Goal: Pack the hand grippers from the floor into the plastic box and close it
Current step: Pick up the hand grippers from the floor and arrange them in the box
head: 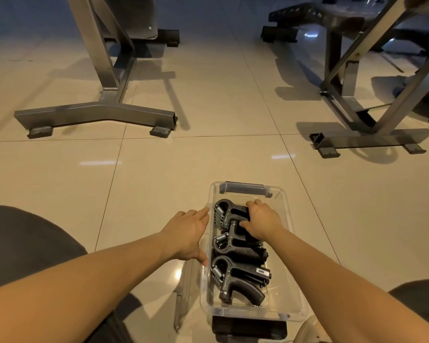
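A clear plastic box (291, 246) with dark latches at both ends stands open on the tiled floor in front of me. Three black hand grippers with metal springs lie inside it in a row: a far one (229, 214), a middle one (240, 251) and a near one (238, 283). My right hand (261, 222) reaches into the box and grips the handles of the far hand gripper. My left hand (190, 235) rests flat against the box's left outer wall, fingers straight. A clear lid (183, 288) leans beside the box's left side, under my left forearm.
Grey metal bench frames stand on the floor ahead, one at the left (94, 115) and one at the right (372, 137). My dark-clad knees sit at the lower left (22, 246) and lower right. Shiny beige tiles lie between the frames and the box.
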`<state>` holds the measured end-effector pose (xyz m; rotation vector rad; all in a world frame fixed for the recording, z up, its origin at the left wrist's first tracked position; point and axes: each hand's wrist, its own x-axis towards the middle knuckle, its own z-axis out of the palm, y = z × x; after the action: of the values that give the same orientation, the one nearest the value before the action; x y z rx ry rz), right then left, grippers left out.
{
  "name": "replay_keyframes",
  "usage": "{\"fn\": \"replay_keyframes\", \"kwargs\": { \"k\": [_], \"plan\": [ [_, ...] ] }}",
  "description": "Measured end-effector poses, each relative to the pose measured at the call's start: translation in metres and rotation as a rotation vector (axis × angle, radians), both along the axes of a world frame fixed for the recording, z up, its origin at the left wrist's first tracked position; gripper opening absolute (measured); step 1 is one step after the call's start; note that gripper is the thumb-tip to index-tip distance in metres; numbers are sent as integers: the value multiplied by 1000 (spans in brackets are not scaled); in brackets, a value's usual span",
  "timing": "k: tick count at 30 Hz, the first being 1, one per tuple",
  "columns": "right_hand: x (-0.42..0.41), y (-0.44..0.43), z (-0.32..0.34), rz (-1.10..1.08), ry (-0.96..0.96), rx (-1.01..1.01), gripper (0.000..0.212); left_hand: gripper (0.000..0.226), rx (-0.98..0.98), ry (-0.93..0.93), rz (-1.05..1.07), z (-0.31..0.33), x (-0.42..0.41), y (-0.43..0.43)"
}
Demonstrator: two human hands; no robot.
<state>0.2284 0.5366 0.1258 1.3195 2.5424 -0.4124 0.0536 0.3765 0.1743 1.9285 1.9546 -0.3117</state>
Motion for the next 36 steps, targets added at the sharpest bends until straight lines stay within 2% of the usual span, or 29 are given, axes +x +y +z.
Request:
{"fn": "replay_keyframes", "kwargs": {
  "k": [6,10,15,19,25,28,36],
  "plan": [
    [0,-33,35,-32,218,-14,61,109,-14,-129,170,16,-3,-20],
    [0,-63,73,-53,334,1,57,102,80,-207,297,39,-7,-44],
    [-21,-109,137,-65,524,12,50,84,215,-218,408,79,-15,-86],
    [-56,-160,178,32,561,17,45,76,354,-186,483,115,-32,-143],
    [-106,-251,213,213,547,41,48,73,436,-197,665,160,-71,-237],
    [-126,-290,229,225,636,19,46,70,485,-250,762,182,-94,-287],
    [-203,-399,263,389,767,-79,45,69,552,-159,909,240,-164,-429]
  ]
}}
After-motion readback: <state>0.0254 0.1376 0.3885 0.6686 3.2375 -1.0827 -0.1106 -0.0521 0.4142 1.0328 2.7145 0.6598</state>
